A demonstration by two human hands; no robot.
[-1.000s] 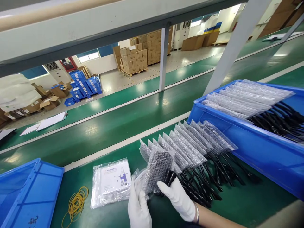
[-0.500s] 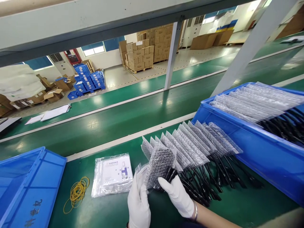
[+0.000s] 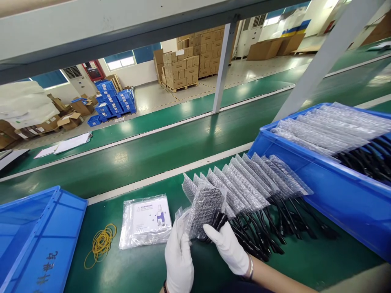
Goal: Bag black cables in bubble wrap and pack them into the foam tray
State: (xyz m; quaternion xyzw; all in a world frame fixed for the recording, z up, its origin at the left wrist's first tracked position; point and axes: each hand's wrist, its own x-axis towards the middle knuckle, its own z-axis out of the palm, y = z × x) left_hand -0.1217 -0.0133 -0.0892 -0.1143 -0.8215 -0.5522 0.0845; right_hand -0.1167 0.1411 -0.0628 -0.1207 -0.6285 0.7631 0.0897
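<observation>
Both hands wear white gloves. My left hand (image 3: 179, 258) is closed on the left edge of a bubble-wrap pouch (image 3: 206, 205) and on a clear plastic packet (image 3: 181, 221) beside it. With its thumb over the black cable ends (image 3: 219, 220), my right hand (image 3: 229, 248) grips them at the pouch's lower right. Behind and to the right lies a row of bubble-wrapped pouches (image 3: 244, 183) with black cables (image 3: 259, 232) sticking out toward me. Left of my hands is a stack of printed sheets in clear bags (image 3: 146, 219). Yellow rubber bands (image 3: 103, 243) lie farther left.
A blue bin (image 3: 320, 195) at the right holds more wrapped pouches (image 3: 332, 124). Another blue bin (image 3: 51, 244) stands at the lower left. Beyond a white rail (image 3: 171, 173) runs a green belt (image 3: 152, 150). A metal beam (image 3: 122, 28) crosses above, with a post (image 3: 222, 69) below it.
The view has shifted slightly. Both hands keep their hold on the pouch and cable ends, with hardly any movement.
</observation>
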